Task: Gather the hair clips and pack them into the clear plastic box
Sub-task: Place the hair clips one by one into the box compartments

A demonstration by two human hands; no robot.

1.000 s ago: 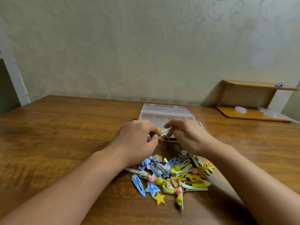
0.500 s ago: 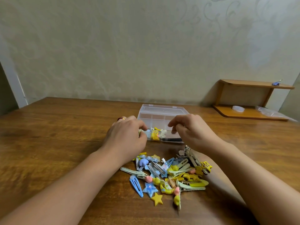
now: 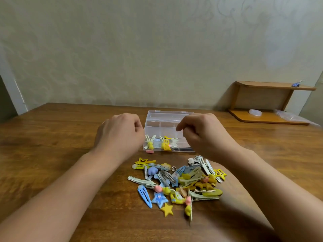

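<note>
Hair clips (image 3: 176, 183): heaped in a loose pile on the table (image 3: 52, 145), on the near side of the clear plastic box (image 3: 168, 123), between the two forearms. Mixed snap clips, toothed alligator clips and moulded star and animal shapes. Judged light, stiff and small; smooth lacquered metal likely slippery, glued decorations possibly fragile. Overlapped and probably interlocked in the heap, so liable to lift in clusters. Best pinched across the flat metal body rather than by the ornament; stragglers such as the yellow star (image 3: 167, 209) and blue snap clip (image 3: 144, 195) at the near edge free for single picks.

Clear plastic box: lid open and tilted back toward the wall, a few clips already in the front compartment. Thin-walled and judged light, apt to slide if knocked. One small pink piece (image 3: 149, 151) just outside its front left corner.

Left hand (image 3: 120, 135): raised beside the box's left end, fingers curled inward, nothing visible in the grasp.

Right hand (image 3: 202, 135): raised over the box's right end, fingers curled with tips drawn together, no clip visible between them.

Wooden shelf (image 3: 267, 102): far right, well apart
</note>
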